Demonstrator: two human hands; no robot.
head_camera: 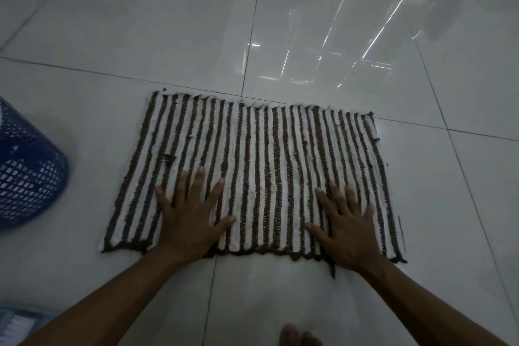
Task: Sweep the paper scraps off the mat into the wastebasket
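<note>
The striped mat [266, 149] lies flat on the tiled floor [309, 36], its stripes running away from the person. Both hands rest on its near half. The blue mesh wastebasket [28, 171] stands on the floor to the left, apart from the mat's left edge and partly cut off by the frame, so its opening cannot be seen. That spot makes sense: anything pushed leftward off the mat would end up next to it.

No paper scraps show on the mat in this dim light. The only odd mark is a small dark tuft near the left hand's fingertips, and it looks like frayed weave rather than paper. So the sweeping is probably finished or nearly so, and the palms seem to be smoothing the mat or holding it still.

The left hand [191, 222] lies palm down with its fingers straight and fanned wide, the thumb pointing inward. The right hand [346, 229] mirrors it nearer the right edge. Both are spread flat on the weave, well apart from each other, and neither holds anything. The heels of both palms sit at the mat's near fringe. Toes [292, 336] show at the bottom edge.
</note>
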